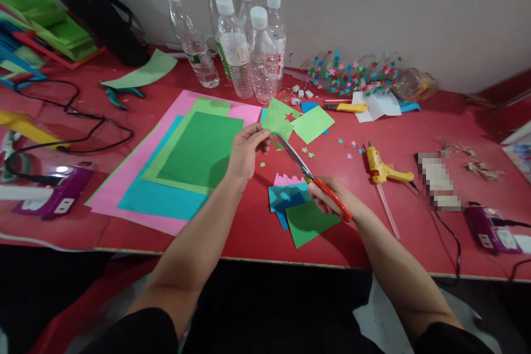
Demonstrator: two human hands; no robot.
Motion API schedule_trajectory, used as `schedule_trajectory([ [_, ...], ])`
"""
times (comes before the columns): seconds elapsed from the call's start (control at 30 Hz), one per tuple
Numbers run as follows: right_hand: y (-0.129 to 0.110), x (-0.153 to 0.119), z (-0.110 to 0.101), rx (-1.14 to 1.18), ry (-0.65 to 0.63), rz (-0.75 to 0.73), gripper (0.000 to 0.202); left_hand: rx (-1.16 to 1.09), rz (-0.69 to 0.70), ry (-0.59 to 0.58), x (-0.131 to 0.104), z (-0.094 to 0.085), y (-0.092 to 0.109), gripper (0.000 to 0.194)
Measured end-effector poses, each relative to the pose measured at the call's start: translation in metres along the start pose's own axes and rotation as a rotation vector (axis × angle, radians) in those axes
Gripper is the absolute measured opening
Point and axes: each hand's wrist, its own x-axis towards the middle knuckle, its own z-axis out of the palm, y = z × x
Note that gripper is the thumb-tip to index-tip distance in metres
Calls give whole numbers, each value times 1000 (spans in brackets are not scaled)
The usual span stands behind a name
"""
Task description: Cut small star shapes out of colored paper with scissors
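Left hand (249, 146) keeps its thumb and fingers narrow, beside the lower corner of a light-green paper sheet (274, 116); I cannot tell if they pinch this sheet or a small scrap. Right hand (327, 193) grips the red-handled metal scissors (298, 161), whose tip points to that same corner. The light-green sheet lies at the middle of the red desk (257, 227), and one star-shaped hole is in it, so I judge at least one star is cut out. Some faint outlines on it seem not yet cut. Two small green paper stars (308, 152) lie near, and many coloured stars (352, 74) are in or on a clear plastic bottle by the wall, so the cutting looks well advanced. The large dark-green paper sheet (203, 146) appears whole, thus plenty of paper remains.
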Motion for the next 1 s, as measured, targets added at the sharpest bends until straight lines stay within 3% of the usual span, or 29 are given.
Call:
schedule_trajectory([
  [0.17, 4, 0, -2, -11, -8, -18, 38, 98, 46, -22, 0, -1, -4, 15],
  [0.63, 7, 1, -1, 4, -2, -24, 36, 155, -20, -143, 0, -2, 1, 16],
  [1.0, 3, -1, -2, 27, -5, -20, 37, 151, -65, -143, 0, -2, 7, 16],
])
